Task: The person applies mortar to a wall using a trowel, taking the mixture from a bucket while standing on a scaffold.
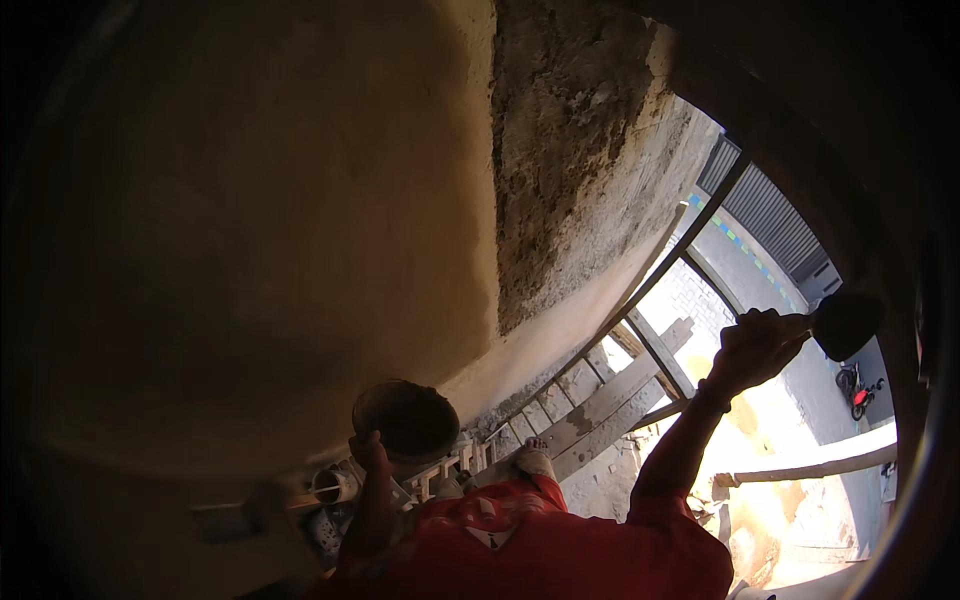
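Note:
My left hand [371,455] is closed on the rim of a dark round bowl [408,418], held low beside the wall. What lies in the bowl is too dark to make out. Out to the right, my raised right hand [752,350] grips the handle of a trowel [847,325], its dark blade pointing away from the wall. Smooth plaster [260,210] covers the left part of the wall. Right of its edge runs a rough, dark, uncoated patch [560,130].
Planks [600,415] form a narrow platform at my feet, with a ladder-like frame [540,412] beside them. Metal bars [700,220] edge the drop to the street. A wooden pole [820,468] crosses at right. Below stands a red motorcycle [859,398]. A pale cylindrical container [330,487] is at lower left.

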A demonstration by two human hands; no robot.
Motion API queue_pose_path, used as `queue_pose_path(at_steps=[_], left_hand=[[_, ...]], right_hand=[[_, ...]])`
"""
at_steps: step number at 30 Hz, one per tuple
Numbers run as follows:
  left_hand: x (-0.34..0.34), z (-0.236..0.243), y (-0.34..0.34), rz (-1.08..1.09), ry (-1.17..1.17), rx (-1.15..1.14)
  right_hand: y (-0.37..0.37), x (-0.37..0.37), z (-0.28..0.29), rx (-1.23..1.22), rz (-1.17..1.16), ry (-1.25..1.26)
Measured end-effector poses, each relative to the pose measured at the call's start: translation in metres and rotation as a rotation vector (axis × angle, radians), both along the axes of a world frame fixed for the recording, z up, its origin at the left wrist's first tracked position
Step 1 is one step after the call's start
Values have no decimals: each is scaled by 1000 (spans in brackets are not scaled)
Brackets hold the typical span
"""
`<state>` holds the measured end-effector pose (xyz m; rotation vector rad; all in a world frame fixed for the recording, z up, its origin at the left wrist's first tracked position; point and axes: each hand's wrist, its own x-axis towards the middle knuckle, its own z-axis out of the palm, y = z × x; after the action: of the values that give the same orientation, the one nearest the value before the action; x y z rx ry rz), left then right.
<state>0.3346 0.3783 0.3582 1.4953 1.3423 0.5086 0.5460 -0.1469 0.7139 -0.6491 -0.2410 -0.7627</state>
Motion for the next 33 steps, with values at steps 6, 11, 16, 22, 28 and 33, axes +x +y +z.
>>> queue_pose_path(at_steps=[6, 11, 16, 22, 28, 33], left_hand=[[-53, -73, 14, 123, -262, -84], [-59, -21, -14, 292, -404, -297], [-80, -41, -11, 502, -390, -250], [-86, -19, -55, 979, -351, -481], [-173, -50, -102, 1241, 102, -522], [-270, -102, -165, 1676, 260, -496]], right_hand=[[-47, 71, -1, 152, -304, -70], [81, 242, -58, -874, -489, 460], [106, 240, -190, -1088, 3, 275], [34, 123, -419, -775, 1010, 1209], [-101, 69, -538, -2352, 720, 536], [-54, 64, -517, -2221, 1093, 943]])
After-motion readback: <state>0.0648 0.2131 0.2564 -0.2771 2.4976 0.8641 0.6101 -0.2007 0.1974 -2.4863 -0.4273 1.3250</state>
